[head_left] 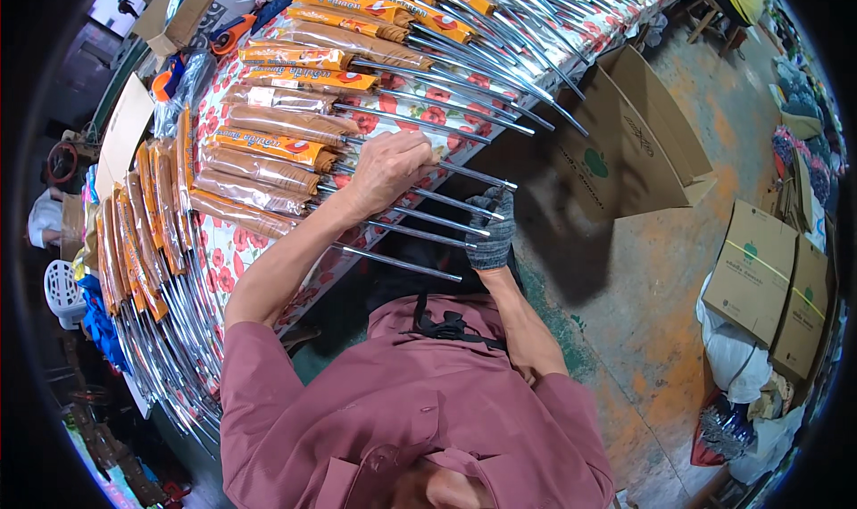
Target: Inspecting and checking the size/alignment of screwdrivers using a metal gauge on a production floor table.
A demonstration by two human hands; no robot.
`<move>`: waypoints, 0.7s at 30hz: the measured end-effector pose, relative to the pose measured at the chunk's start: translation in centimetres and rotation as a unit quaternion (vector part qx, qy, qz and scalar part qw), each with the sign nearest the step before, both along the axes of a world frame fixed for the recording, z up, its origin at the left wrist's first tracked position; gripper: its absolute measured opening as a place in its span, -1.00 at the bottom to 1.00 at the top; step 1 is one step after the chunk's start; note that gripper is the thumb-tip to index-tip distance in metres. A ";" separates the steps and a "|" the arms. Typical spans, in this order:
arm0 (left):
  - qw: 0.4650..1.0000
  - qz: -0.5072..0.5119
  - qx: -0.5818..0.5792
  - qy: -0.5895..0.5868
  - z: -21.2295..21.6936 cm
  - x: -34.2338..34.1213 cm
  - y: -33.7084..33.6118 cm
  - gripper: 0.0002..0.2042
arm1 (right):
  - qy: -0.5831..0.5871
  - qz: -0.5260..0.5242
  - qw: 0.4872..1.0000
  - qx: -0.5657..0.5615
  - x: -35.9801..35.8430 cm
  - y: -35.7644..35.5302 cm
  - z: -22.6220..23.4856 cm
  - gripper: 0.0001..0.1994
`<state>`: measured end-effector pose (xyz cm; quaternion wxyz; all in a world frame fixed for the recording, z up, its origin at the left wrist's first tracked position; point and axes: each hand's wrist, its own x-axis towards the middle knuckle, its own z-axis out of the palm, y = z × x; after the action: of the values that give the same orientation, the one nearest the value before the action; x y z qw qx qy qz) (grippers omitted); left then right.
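Note:
My left hand (pixel 393 168), bare, is closed around the metal rod of one of several long dusters, whose brown heads sit in clear plastic sleeves. My right hand (pixel 491 241), in a grey knitted glove, is at the rod tips past the table edge; two tips cross in front of it and its fingers are partly hidden, so its grip is unclear. Nearby lie an orange-labelled sleeve (pixel 272 146) and a plain brown sleeve (pixel 241 207). Their shiny rods (pixel 402 261) point toward me over the flowered tablecloth (pixel 228 257).
More wrapped dusters (pixel 143 232) are bunched at the left, and others (pixel 357 9) fill the far table. An open cardboard box (pixel 616 152) stands on the floor beyond the table edge. Flat cartons (pixel 750 268) tied with yellow strap lean at the right. A white plastic chair (pixel 64 293) is far left.

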<state>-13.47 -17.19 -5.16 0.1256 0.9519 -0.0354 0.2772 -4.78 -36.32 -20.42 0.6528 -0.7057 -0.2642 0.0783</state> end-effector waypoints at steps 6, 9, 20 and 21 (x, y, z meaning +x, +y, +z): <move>0.997 -0.002 -0.022 0.071 2.2 -0.9 -0.3 -0.82 | 0.195 0.063 0.977 0.059 -1.2 -2.0 0.0 -0.73; 0.985 -0.070 -0.019 0.158 3.3 -1.5 0.5 -0.85 | -0.266 -0.001 0.954 -0.139 -1.3 -4.5 0.4 -0.71; 0.992 0.069 0.059 0.091 0.5 1.0 3.3 -0.88 | 0.010 0.008 0.995 -0.102 1.5 -2.4 -0.7 -0.57; 0.994 0.065 0.034 0.078 0.5 1.1 3.0 -0.87 | 0.053 0.027 0.993 -0.098 1.5 -1.9 -0.7 -0.55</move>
<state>-12.40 -14.15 -4.66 0.0770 0.9746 0.0269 0.2086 -3.24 -38.24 -21.17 0.5914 -0.7537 -0.2390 0.1583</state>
